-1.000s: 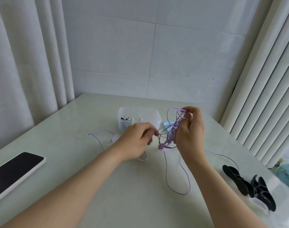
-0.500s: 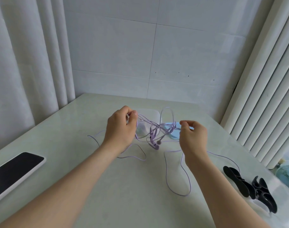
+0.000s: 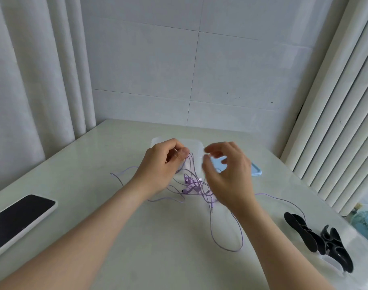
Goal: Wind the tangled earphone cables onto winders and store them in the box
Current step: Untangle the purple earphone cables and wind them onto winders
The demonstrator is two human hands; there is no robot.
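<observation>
A tangled purple earphone cable hangs and lies at the middle of the pale table. My left hand pinches strands of it between thumb and fingers, lifted above the table. My right hand hovers blurred beside the tangle, fingers spread and curved; I cannot see a strand in it. Loops of cable trail towards me and off to the right. The clear plastic box stands behind my hands, mostly hidden. Black winders lie at the right.
A phone with a dark screen lies at the left edge. A light blue lid sits behind my right hand. Curtains hang at left and right. A small blue fan shows past the table's right edge.
My right hand has let go of the bundle and moved left, fingers opening. My left hand rose from the table, pinching strands. The tangle dropped lower and spread between my hands.
</observation>
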